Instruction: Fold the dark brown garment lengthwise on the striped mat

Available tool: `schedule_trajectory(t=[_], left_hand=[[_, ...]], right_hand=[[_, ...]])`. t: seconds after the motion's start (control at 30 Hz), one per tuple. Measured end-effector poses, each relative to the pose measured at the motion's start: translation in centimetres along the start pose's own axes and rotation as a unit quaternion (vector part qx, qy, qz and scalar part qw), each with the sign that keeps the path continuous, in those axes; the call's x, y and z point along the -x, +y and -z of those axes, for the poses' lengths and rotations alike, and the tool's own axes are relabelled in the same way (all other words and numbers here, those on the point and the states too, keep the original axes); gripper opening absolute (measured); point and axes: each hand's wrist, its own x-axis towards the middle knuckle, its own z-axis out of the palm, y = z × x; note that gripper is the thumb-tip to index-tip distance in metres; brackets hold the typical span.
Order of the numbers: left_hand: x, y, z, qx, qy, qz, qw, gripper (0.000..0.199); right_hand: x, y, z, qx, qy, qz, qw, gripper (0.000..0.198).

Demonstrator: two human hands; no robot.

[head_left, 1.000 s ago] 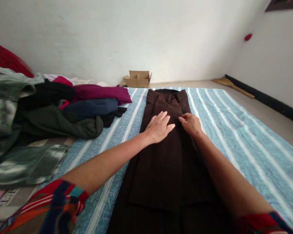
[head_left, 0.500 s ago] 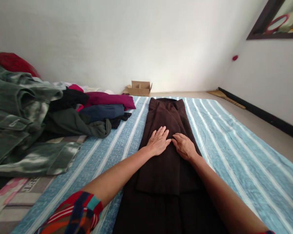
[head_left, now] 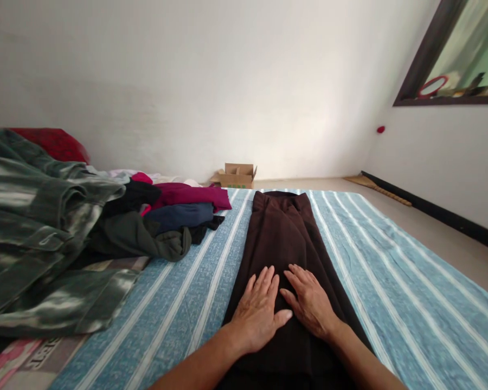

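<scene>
Under both hands [head_left: 255, 314] [head_left: 311, 303], a garment [head_left: 278, 233] lies on the bed [head_left: 187, 303]; clothes [head_left: 130, 235] are heaped to their left, a cardboard box [head_left: 238, 179] beyond.

- Head view looks from above the near end of the brown garment [head_left: 277, 238].
- Faces forward and down along the garment, toward the wall [head_left: 244, 81] beyond.
- Near: its lower edge crops the garment.

To the right of the right hand [head_left: 310, 304], a wide sweep is offered over the striped sheet [head_left: 390, 281]. Between it and the left hand [head_left: 256, 310], only a narrow gap is found. Ahead of both, a path is given along the flat brown garment [head_left: 280, 233]. Farther left, passage is blocked by heaped clothes [head_left: 130, 233].
</scene>
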Motion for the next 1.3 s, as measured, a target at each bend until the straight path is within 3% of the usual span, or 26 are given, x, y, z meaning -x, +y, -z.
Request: schedule_trajectory(t=[0.53, 1.0, 1.13, 1.3], left_hand=[[0.1, -0.5, -1.3, 0.004, 0.04, -0.019, 0.999, 0.072], [0.3, -0.9, -1.7, 0.021, 0.032, -0.02, 0.999, 0.075], [0.3, -0.8, -1.5, 0.024, 0.027, -0.016, 0.999, 0.075], [0.5, -0.5, -0.5, 0.025, 0.013, -0.018, 0.999, 0.07]], right_hand=[[0.5, 0.6, -1.1, 0.019, 0.039, 0.013, 0.999, 0.038], [0.6, 0.5, -1.9, 0.073, 0.049, 0.018, 0.996, 0.034], [-0.1, -0.5, -0.8, 0.055, 0.018, -0.022, 0.998, 0.032], [-3.0, -3.6, 2.8, -0.029, -0.054, -0.036, 0.997, 0.028]])
